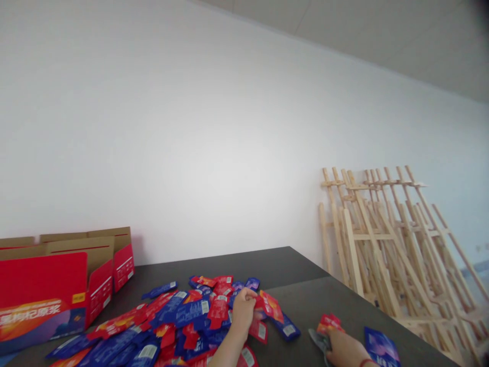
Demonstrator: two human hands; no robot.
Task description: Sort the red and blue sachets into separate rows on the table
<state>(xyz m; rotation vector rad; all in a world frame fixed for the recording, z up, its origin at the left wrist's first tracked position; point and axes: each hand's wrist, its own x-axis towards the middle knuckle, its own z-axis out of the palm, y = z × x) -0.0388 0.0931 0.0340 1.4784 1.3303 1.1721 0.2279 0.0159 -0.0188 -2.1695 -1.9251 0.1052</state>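
My left hand (243, 308) is closed at the right side of a heap of flat red and blue pouches (193, 311). Its fingertips pinch a red-orange pouch (272, 306), which overlaps other pouches there. At the lower right, my right hand (344, 349) is wrapped around grey scissors (320, 340), their blades pointing up and left. A small red pouch (330, 322) shows just beyond that hand; whether the fingers touch it I cannot tell. To the right of the hand lies a blue pouch (382, 346). Another blue pouch (287, 327) lies between the two hands.
Open red cardboard boxes (44, 285) stand on the left of the dark table (267, 262), near the white wall (214, 153). Several wooden easels (376, 244) lean against the wall beyond the table's right edge.
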